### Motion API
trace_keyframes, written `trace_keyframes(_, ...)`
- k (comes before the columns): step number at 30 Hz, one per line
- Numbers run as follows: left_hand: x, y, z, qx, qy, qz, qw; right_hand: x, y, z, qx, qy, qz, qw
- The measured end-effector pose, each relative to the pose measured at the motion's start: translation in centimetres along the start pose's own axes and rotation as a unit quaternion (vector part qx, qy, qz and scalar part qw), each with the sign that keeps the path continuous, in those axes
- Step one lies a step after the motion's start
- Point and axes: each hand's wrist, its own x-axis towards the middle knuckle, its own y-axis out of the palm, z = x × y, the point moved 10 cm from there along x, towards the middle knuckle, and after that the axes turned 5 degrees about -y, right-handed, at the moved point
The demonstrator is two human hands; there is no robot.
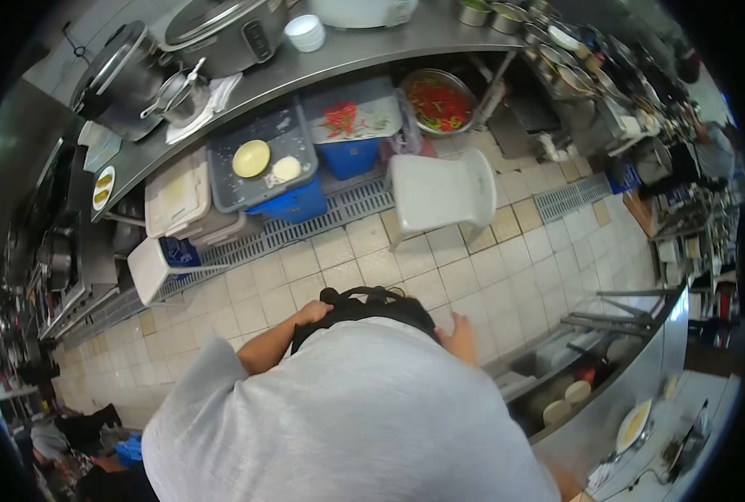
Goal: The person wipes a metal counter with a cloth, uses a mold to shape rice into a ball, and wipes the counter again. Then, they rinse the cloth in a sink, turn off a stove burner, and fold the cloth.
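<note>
My left hand (312, 313) is at the waist of the dark trousers, its fingers curled against the black cloth (364, 311). Whether it grips the cloth is too small to tell. On the other side of my body, my right hand (458, 336) hangs beside the trousers with its fingers apart and nothing in it. The grey shirt (347, 402) fills the lower middle of the view. A white plastic chair (439, 197) stands on the tiled floor ahead of me.
Ahead runs a steel counter (351, 52) with cookers and bowls. Beneath it are tubs and a bowl of cut peppers (439, 105). A white stool (148, 272) is at the left, an open steel unit (640, 360) at the right. People are at the far right and lower left.
</note>
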Motion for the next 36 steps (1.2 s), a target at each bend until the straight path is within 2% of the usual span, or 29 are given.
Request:
trace_keyframes(1, -1.4, -0.4, 1.0, -0.046, -0.057, -0.029, 0.997, 1.7, 4.3, 0.3, 0.067, 0.001, 0.129, 0.989)
trace_keyframes(2, -2.6, -1.2, 0.2, -0.054, -0.064, -0.032, 0.996, 2.9, 8.2, 0.5, 0.128, 0.003, 0.255, 0.958)
trace_keyframes(3, -3.8, -2.3, 0.7, -0.127, -0.135, -0.049, 0.981, 5.1, 9.4, 0.1, 0.120, -0.002, 0.263, 0.957)
trace_keyframes(4, -4.9, -2.3, 1.5, -0.200, -0.206, -0.066, 0.956, 7.3, 10.3, 1.1, 0.194, -0.045, 0.267, 0.943)
trace_keyframes(5, -4.5, 1.6, 5.6, -0.357, -0.242, -0.126, 0.893, 9.6, 10.5, 2.8, 0.267, -0.087, 0.271, 0.921)
trace_keyframes(6, -4.6, 1.8, 5.5, -0.366, -0.249, -0.132, 0.887, 11.9, 9.2, 5.0, 0.261, -0.092, 0.283, 0.918)
trace_keyframes(8, -6.6, 3.0, 6.5, -0.508, -0.388, -0.158, 0.753, 14.4, 7.8, 10.1, 0.175, 0.027, 0.447, 0.877)
trace_keyframes(9, -7.0, 1.2, 5.5, -0.507, -0.377, -0.204, 0.748, 16.9, 8.6, 11.0, 0.127, -0.020, 0.452, 0.883)
trace_keyframes(10, -5.6, 6.6, 9.0, -0.509, -0.382, -0.208, 0.743, 19.5, 9.8, 11.5, 0.079, -0.068, 0.453, 0.885)
trace_keyframes(11, -4.2, 8.5, 11.4, -0.364, -0.313, -0.255, 0.839, 21.8, 10.1, 13.7, 0.067, -0.143, 0.427, 0.890)
trace_keyframes(12, -0.5, 10.2, 12.1, -0.206, -0.233, -0.293, 0.904, 23.8, 11.2, 14.3, 0.064, -0.148, 0.432, 0.888)
trace_keyframes(13, -1.5, 9.2, 12.2, -0.319, -0.385, -0.216, 0.839, 25.9, 11.4, 16.2, 0.021, -0.187, 0.405, 0.895)
trace_keyframes(14, -2.1, 6.2, 9.6, -0.322, -0.389, -0.219, 0.835, 27.7, 11.5, 18.4, -0.021, -0.226, 0.376, 0.898)
trace_keyframes(15, -3.5, 3.5, 7.7, -0.333, -0.456, -0.198, 0.801, 29.3, 11.9, 20.3, -0.054, -0.242, 0.381, 0.891)
trace_keyframes(16, -3.8, -2.4, 6.8, -0.347, -0.519, -0.175, 0.761, 31.3, 12.6, 21.5, -0.062, -0.246, 0.388, 0.886)
trace_keyframes(18, -3.0, -8.5, 6.1, -0.213, -0.562, -0.218, 0.769, 34.9, 14.5, 24.2, -0.134, -0.322, 0.417, 0.839)
trace_keyframes(20, -1.9, -12.7, 7.6, -0.180, -0.527, -0.425, 0.713, 39.0, 15.6, 26.2, -0.174, -0.361, 0.451, 0.797)
trace_keyframes(21, -1.9, -16.5, 7.1, -0.167, -0.531, -0.493, 0.669, 40.8, 16.1, 27.5, -0.201, -0.393, 0.474, 0.762)
trace_keyframes(22, -2.0, -20.1, 6.4, -0.151, -0.534, -0.555, 0.620, 43.5, 16.2, 28.7, -0.209, -0.398, 0.481, 0.753)
trace_keyframes(23, -0.6, -22.6, 6.5, -0.156, -0.542, -0.552, 0.614, 45.1, 16.3, 30.4, -0.237, -0.455, 0.475, 0.715)
trace_keyframes(24, -0.3, -25.3, 5.8, -0.144, -0.540, -0.602, 0.571, 46.2, 16.6, 31.7, -0.260, -0.507, 0.468, 0.675)
trace_keyframes(25, -0.2, -27.6, 5.2, -0.130, -0.534, -0.649, 0.526, 47.9, 17.2, 32.4, -0.259, -0.507, 0.476, 0.670)
trace_keyframes(27, 2.2, -31.6, 4.9, -0.125, -0.525, -0.649, 0.536, 52.8, 17.3, 34.9, -0.232, -0.506, 0.409, 0.723)
trace_keyframes(28, 3.6, -33.3, 4.5, -0.119, -0.510, -0.654, 0.546, 54.3, 18.3, 35.3, -0.239, -0.510, 0.417, 0.713)
trace_keyframes(30, 6.0, -35.1, 4.9, -0.119, -0.500, -0.658, 0.551, 58.1, 19.3, 37.7, -0.233, -0.539, 0.309, 0.748)
trace_keyframes(31, 7.1, -35.9, 5.1, -0.109, -0.480, -0.660, 0.567, 59.0, 20.5, 38.2, -0.232, -0.542, 0.314, 0.744)
trace_keyframes(33, 9.0, -36.9, 5.9, -0.108, -0.475, -0.660, 0.572, 60.7, 19.4, 41.8, -0.140, -0.530, 0.244, 0.800)
trace_keyframes(34, 10.1, -37.2, 6.2, -0.109, -0.465, -0.663, 0.577, 61.0, 20.3, 42.5, -0.139, -0.531, 0.244, 0.799)
trace_keyframes(36, 11.8, -37.7, 7.1, -0.095, -0.461, -0.672, 0.572, 63.7, 21.2, 43.8, -0.105, -0.496, 0.175, 0.844)
